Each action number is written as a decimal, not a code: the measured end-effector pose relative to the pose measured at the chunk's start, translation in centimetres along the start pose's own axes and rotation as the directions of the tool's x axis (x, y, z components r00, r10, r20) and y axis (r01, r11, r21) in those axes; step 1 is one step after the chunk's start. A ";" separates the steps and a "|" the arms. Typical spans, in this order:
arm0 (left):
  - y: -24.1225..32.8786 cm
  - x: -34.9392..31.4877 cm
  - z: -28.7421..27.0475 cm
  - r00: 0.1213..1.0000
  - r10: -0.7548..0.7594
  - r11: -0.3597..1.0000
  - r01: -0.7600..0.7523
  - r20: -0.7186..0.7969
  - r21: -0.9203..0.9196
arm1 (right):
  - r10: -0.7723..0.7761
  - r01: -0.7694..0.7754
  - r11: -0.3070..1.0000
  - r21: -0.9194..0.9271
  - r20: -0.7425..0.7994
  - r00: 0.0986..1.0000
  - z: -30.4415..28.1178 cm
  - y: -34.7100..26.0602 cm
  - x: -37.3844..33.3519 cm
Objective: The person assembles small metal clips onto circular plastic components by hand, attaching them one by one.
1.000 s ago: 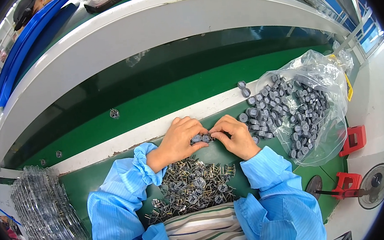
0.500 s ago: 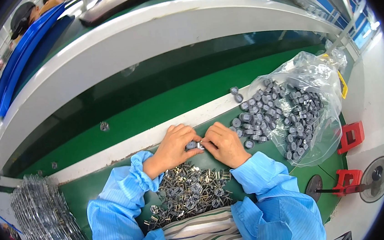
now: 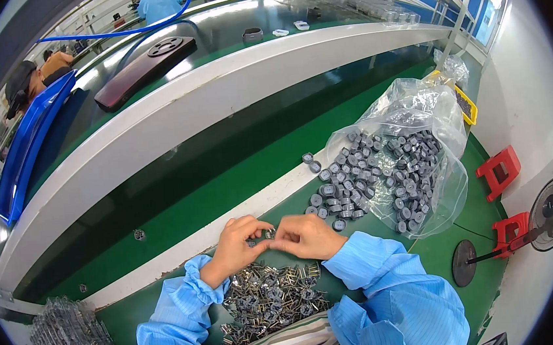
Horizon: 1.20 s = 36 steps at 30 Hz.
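My left hand (image 3: 238, 245) is closed, its thumb and fingers pinching a small grey part with shiny metal (image 3: 269, 233). Pressed up against the same part, the fingertips of my right hand (image 3: 308, 237) are closed too. My fingers cover most of it, so its exact kind is hard to make out. Just below both hands lies a heap of small dark parts with metal prongs (image 3: 274, 297). To the right, many round grey plastic pieces (image 3: 356, 178) are spread on the green bench, and more sit in a clear plastic bag (image 3: 450, 206).
Stacked clear plastic trays (image 3: 74, 344) stand at the lower left. A white rail (image 3: 185, 253) runs beyond my hands, with a green belt (image 3: 207, 208) behind it. Red stools (image 3: 500, 172) and a fan (image 3: 550, 214) are at the right. A blue tray (image 3: 34, 147) sits at the far left.
The head view has shifted, showing more of the far bench. My hands have drawn closer together, and the grey part between them is now more hidden by my fingers.
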<state>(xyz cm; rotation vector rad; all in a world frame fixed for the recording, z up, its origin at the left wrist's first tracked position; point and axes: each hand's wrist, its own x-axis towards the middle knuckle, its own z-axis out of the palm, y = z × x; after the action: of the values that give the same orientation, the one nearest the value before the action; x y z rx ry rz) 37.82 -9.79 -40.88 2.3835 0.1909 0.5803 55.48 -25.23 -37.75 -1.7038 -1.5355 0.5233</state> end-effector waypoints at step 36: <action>0.1 0.8 -2.6 0.989 -0.104 0.995 0.103 0.101 0.020 | -0.195 0.185 0.935 -0.302 -0.003 0.981 0.8 2.1 0.2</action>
<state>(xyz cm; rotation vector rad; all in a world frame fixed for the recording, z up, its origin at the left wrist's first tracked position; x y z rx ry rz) 37.33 -8.13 -38.76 2.3941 0.2729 0.4091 56.26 -24.77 -39.80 -1.7495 -1.8045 0.1653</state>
